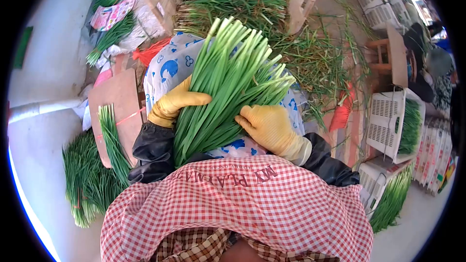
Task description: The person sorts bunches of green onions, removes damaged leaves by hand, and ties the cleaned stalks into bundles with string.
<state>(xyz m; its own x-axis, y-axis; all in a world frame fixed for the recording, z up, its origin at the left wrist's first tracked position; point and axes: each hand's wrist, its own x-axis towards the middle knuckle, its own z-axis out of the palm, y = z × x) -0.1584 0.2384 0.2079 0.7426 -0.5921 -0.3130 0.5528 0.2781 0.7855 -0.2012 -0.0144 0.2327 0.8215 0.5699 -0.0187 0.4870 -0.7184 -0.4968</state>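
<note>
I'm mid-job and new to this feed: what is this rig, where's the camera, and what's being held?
No robot here: you see a person's left hand and right hand, both in yellow gloves. The picture comes from a camera on their head, looking forward and down, so their checked garment fills the bottom. The left hand grips a large bunch of green stalks over a blue-patterned sheet; the right hand touches the bunch, its hold unclear. At left, a smaller bundle lies partly on a brown board.

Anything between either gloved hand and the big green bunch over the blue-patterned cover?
Nothing visible. The left hand holds the bunch with its thumb across the leaves, and the right hand is at the bunch's other side; only the yellow gloves come between.
</note>
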